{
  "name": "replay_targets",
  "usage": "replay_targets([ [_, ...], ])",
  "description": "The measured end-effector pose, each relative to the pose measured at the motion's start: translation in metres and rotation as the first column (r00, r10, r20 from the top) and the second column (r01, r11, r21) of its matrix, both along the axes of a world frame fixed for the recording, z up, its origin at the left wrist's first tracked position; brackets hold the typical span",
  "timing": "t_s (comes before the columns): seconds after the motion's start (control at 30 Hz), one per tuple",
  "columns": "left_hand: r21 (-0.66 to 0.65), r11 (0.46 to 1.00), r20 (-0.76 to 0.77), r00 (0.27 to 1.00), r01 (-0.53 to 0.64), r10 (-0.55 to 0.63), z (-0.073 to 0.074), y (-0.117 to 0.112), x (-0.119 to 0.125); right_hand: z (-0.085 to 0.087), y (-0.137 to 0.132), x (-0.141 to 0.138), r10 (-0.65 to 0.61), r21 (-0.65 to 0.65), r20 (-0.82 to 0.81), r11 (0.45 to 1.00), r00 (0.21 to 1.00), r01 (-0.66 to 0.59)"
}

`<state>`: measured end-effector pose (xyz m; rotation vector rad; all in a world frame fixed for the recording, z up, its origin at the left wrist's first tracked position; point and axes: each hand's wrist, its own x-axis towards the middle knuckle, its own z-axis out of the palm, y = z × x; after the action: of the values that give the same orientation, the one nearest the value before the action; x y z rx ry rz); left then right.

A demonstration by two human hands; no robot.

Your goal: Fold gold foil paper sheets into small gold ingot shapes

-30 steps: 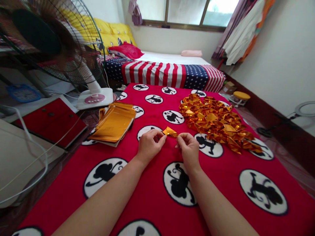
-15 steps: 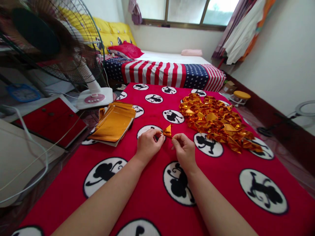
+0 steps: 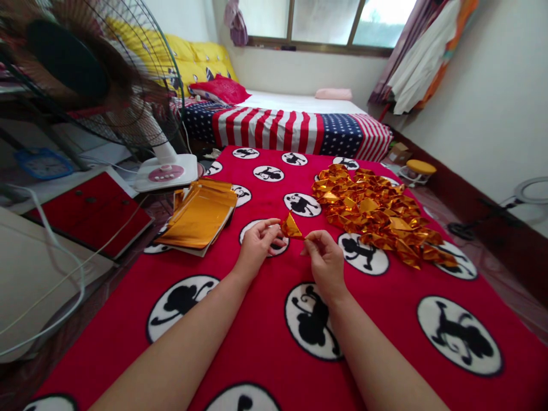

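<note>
A small folded piece of shiny gold foil paper (image 3: 293, 227), roughly triangular, is held up between my two hands above the red blanket. My right hand (image 3: 325, 257) pinches its lower right corner between thumb and index finger. At its left side are the thumb and index fingertips of my left hand (image 3: 258, 244), close together on the foil's edge, while the other fingers are loosely spread below. To the right lies a large heap of folded gold foil pieces (image 3: 377, 211). On the left rests a stack of flat gold foil sheets (image 3: 199, 214).
The red blanket (image 3: 240, 354) has white circles with black monkey figures. A standing fan (image 3: 166, 168) is at the left, beside a red-fronted cabinet (image 3: 89, 208). Behind stands a bed with a stars-and-stripes cover (image 3: 269, 128). A yellow-topped stool (image 3: 420, 166) is at the right.
The foil piece has turned and now shows a broader triangular face. My right hand has shifted slightly right onto its corner, and my left hand's lower fingers have spread.
</note>
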<state>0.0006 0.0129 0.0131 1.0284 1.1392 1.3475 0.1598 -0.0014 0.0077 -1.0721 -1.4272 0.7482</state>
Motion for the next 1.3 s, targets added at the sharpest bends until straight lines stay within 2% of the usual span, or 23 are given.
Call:
replay_targets([
  [0.13, 0.010, 1.000, 0.019, 1.000, 0.003, -0.004, 0.004, -0.002, -0.001, -0.004, 0.004, 0.003, 0.010, 0.003, -0.005, 1.000, 1.000, -0.010],
  [0.3, 0.159, 0.987, -0.085, 0.996, -0.020, 0.033, 0.006, -0.006, 0.001, -0.009, 0.008, 0.005, 0.005, -0.050, -0.065, 0.999, 0.998, -0.008],
  [0.4, 0.231, 0.973, -0.133, 0.991, 0.009, 0.023, 0.008, -0.010, 0.002, -0.012, 0.009, 0.006, 0.006, -0.055, -0.089, 0.998, 0.996, -0.011],
  [0.53, 0.241, 0.970, -0.109, 0.994, 0.018, 0.009, 0.011, -0.012, 0.003, -0.013, 0.010, 0.008, 0.000, -0.036, -0.078, 0.999, 0.997, -0.003],
  [0.67, 0.208, 0.978, -0.068, 0.997, -0.011, 0.025, 0.011, -0.011, 0.002, -0.006, 0.008, 0.011, 0.011, 0.063, 0.064, 0.998, 0.998, -0.015],
  [0.87, 0.202, 0.979, -0.050, 0.997, -0.040, 0.051, 0.009, -0.009, 0.001, 0.002, 0.008, 0.016, -0.043, 0.263, 0.266, 0.964, 0.963, -0.029],
  [1.1, 0.173, 0.983, -0.083, 0.994, -0.056, 0.072, 0.006, -0.006, 0.000, 0.003, 0.007, 0.017, -0.083, 0.373, 0.320, 0.927, 0.944, -0.045],
  [1.3, 0.110, 0.994, -0.092, 0.995, -0.019, 0.029, -0.002, -0.001, -0.003, 0.005, 0.005, 0.018, -0.151, 0.418, 0.386, 0.908, 0.910, -0.027],
])
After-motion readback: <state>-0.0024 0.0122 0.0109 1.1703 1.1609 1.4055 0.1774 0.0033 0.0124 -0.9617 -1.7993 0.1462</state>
